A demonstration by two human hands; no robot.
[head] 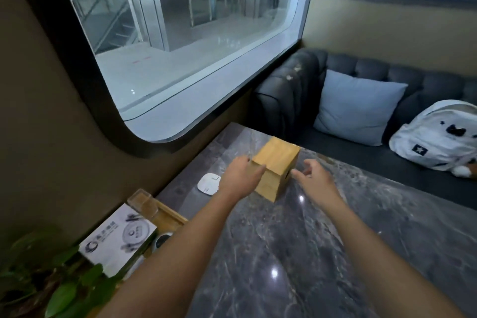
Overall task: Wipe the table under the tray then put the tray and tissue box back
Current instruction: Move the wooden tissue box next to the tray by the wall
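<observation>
A wooden tissue box (277, 162) lies on the dark marble table (296, 253), toward the far side. My left hand (240, 175) rests against its left face, fingers on the wood. My right hand (316, 178) hovers just right of the box, fingers spread and apart from it. The wooden tray (167, 217) sits at the table's left edge by the wall, partly behind my left forearm, holding a clear glass (143, 204), a printed card (118, 237) and a dark round item.
A white square coaster-like pad (209, 183) lies left of the box. A green plant (51, 279) fills the lower left. Beyond the table stands a dark sofa (361, 152) with a blue cushion (357, 107) and a white backpack (438, 139). A window (180, 33) runs along the left wall.
</observation>
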